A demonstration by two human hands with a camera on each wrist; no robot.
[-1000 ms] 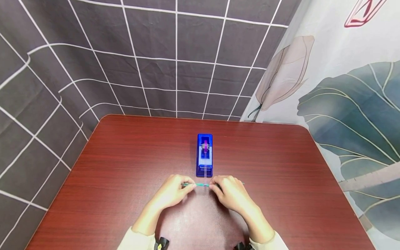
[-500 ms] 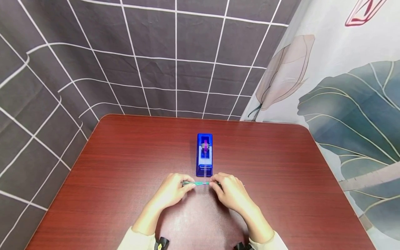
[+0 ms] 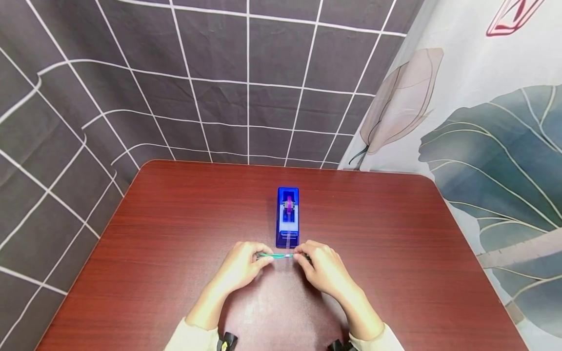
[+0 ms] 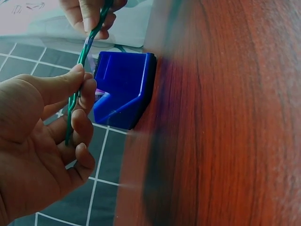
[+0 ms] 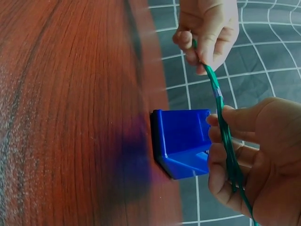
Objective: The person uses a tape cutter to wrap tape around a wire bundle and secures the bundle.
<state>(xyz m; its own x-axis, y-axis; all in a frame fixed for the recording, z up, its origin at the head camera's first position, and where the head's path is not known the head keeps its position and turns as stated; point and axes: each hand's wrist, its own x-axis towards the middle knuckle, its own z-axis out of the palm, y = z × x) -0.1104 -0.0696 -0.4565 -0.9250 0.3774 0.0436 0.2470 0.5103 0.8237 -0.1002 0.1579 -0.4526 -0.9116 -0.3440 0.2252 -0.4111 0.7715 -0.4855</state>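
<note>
Between my two hands stretches a thin bundle of green cords (image 3: 280,255), held level just in front of a blue tape dispenser (image 3: 288,227). My left hand (image 3: 242,265) pinches its left part between thumb and fingers. The right part is pinched the same way by my right hand (image 3: 322,265). A strip of clear tape (image 3: 288,242) runs from the dispenser's front to the bundle. In the right wrist view, a shiny pale band of tape (image 5: 217,92) lies on the cords (image 5: 225,136) between the hands. Cord ends show below the fingers there.
The dispenser stands on a reddish-brown wooden table (image 3: 184,209), with a purple tape roll (image 3: 289,204) inside. A dark curtain with white grid lines (image 3: 219,102) hangs behind the table. A white leaf-patterned curtain (image 3: 461,161) hangs at the right.
Both hands have moved slightly forward with the green cords, closer to the dispenser. The visible stretch of tape between dispenser and cords is shorter. The dispenser has stayed in place.
</note>
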